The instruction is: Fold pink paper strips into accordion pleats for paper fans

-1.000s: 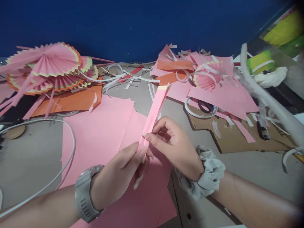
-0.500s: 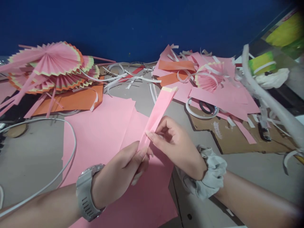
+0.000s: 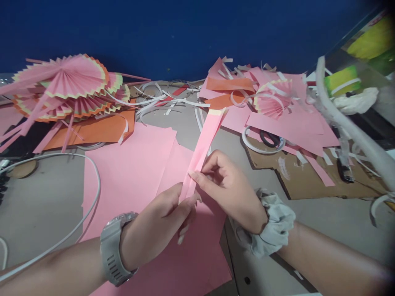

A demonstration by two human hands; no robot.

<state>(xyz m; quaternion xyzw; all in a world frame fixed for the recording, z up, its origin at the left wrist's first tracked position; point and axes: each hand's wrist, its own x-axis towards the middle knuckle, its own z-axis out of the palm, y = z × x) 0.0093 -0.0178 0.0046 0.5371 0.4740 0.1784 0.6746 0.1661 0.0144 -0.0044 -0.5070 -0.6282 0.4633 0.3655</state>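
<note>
A narrow folded strip of pink paper [image 3: 205, 142] with a pale yellow end slants up and away between my hands. My left hand [image 3: 166, 211], with a grey watch at the wrist, is closed on its near end, thumb on top. Partway along the strip, my right hand [image 3: 222, 181] pinches its right edge between thumb and bent fingers; a pale scrunchie [image 3: 271, 224] circles that wrist. Beneath both hands lie large pink paper sheets [image 3: 123, 172], overlapping one another. The underside of the strip is hidden by my fingers.
Pleated pink paper fans [image 3: 74, 78] are piled at the back left over orange paper [image 3: 95, 129]. White paper strips [image 3: 160, 98] are scattered at the back. On the right, pink scraps [image 3: 286, 127] and tape rolls lie on cardboard [image 3: 308, 176]. A white cable [image 3: 98, 185] curves at left.
The far end of the folded strip has tipped slightly left and up. My left thumb has shifted a little to the right and its fingers have lowered slightly. My right hand keeps its pinch.
</note>
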